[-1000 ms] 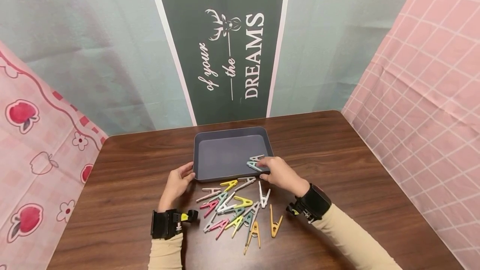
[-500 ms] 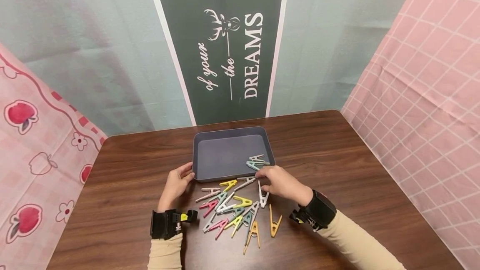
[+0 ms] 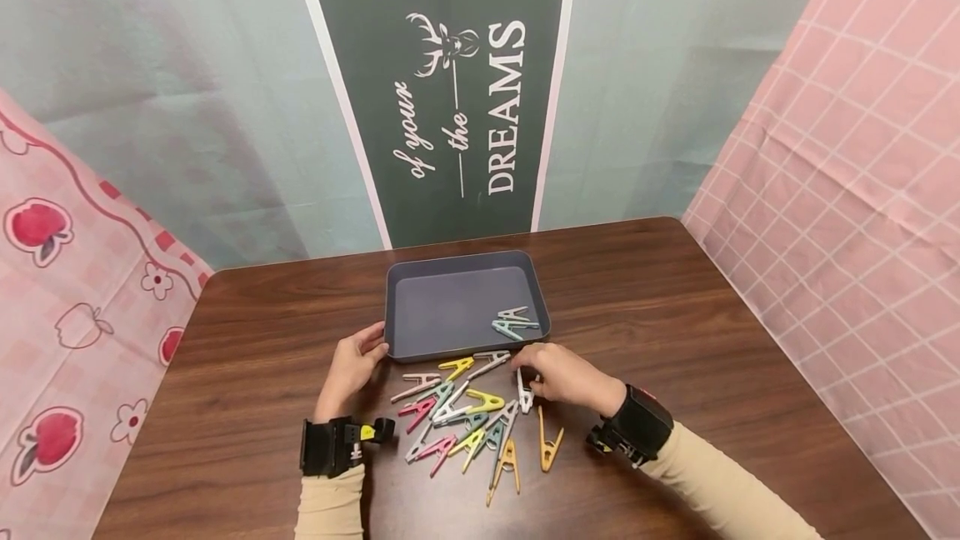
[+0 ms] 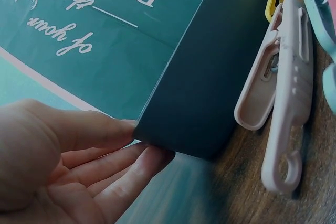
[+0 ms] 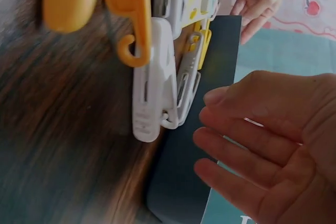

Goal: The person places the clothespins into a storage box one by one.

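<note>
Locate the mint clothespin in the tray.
In the head view, the mint clothespin lies toward the near right corner of the gray tray, next to a pale clothespin, just beyond the right hand.

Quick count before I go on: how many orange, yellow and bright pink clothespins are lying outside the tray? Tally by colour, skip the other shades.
Orange clothespins: 2
Yellow clothespins, counting the greenish one: 3
Bright pink clothespins: 2
Total: 7
</note>
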